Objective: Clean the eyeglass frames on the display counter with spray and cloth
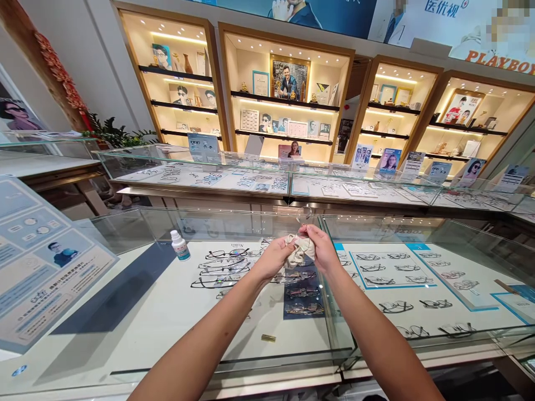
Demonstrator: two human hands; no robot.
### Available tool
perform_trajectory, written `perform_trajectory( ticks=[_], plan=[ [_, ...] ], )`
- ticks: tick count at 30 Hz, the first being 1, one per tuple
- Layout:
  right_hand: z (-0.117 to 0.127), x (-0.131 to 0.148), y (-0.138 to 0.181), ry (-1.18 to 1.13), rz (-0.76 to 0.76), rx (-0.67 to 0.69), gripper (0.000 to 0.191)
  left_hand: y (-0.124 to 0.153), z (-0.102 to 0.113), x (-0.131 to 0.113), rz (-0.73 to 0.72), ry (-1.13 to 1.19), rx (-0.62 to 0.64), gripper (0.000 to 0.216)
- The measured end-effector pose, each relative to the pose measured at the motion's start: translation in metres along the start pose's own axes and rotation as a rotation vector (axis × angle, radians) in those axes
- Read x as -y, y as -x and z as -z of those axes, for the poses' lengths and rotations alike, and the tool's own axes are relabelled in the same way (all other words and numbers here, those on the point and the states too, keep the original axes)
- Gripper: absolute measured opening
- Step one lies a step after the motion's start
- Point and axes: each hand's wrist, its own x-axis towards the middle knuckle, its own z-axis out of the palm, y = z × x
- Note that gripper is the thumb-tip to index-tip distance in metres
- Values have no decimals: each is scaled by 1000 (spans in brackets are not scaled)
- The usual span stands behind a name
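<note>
Above the glass counter, my left hand (272, 259) is closed on a crumpled cream cloth (299, 255). My right hand (323, 248) is pinched at the cloth's right side, its fingertips on a pair of thin-rimmed eyeglasses (305, 213). One clear lens sticks up beyond the fingers; the cloth and fingers hide the rest of the frame. To the left of my hands stand several dark-framed eyeglasses (228, 254) in a row. A small white bottle with a blue label (180, 245) is upright farther left.
The glass display counter (137, 312) spans the front, with more eyeglasses (396, 307) at the right. A small gold-coloured piece (268, 338) lies near the front edge. A large printed board (45, 267) leans at left. Behind are another glass showcase (234, 161) and lit shelves (288, 103).
</note>
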Motion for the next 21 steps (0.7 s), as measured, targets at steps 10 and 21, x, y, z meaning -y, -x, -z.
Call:
perform_trajectory(
  ticks=[10, 21],
  plan=[
    [-6, 0, 6, 80, 48, 18, 41, 0, -2, 0, -31, -56, -75, 48],
    [-2, 7, 9, 315, 165, 139, 35, 1, -3, -6, -13, -90, -146, 51]
  ],
)
